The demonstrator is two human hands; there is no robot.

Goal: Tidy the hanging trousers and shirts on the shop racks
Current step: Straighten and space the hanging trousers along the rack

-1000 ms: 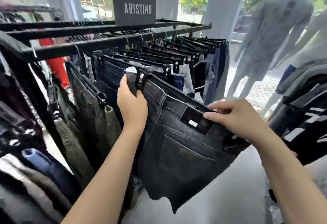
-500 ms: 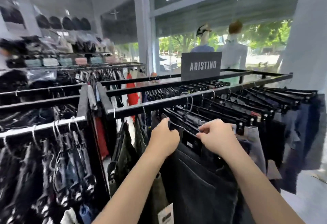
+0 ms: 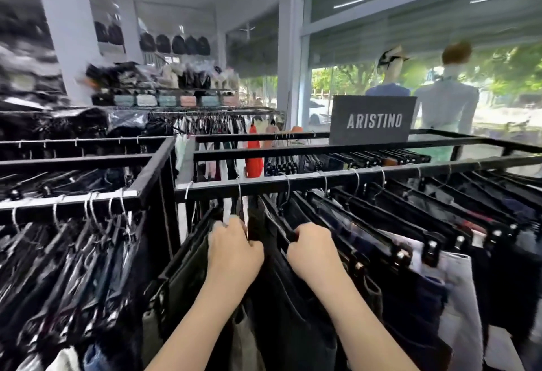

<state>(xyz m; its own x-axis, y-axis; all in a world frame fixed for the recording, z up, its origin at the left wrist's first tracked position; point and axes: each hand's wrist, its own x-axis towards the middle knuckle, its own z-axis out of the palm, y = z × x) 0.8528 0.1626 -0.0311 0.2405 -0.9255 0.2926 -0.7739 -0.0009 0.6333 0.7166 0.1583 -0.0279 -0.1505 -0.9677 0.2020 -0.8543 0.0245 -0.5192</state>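
Note:
Dark jeans (image 3: pixel 296 321) hang from a black clip hanger on the black rack rail (image 3: pixel 322 178), between my two hands. My left hand (image 3: pixel 234 250) grips the hanger's left end, fingers curled over the top. My right hand (image 3: pixel 311 249) grips the black hanger bar on the right side of the same jeans. More dark trousers (image 3: pixel 410 241) hang in a tight row to the right along the rail. Olive trousers (image 3: pixel 187 279) hang just left of my left hand.
A second rack (image 3: pixel 70 200) packed with dark clothes stands at the left. An ARISTINO sign (image 3: pixel 374 120) sits on the rack's far bar. Two mannequins (image 3: pixel 445 101) stand at the window behind. Shelves of bags (image 3: pixel 173 45) line the back wall.
The jeans, pulled out and spread a second ago, now hang back in line under the rail. Both hands have moved up to the hanger's top. The view has tilted upward.

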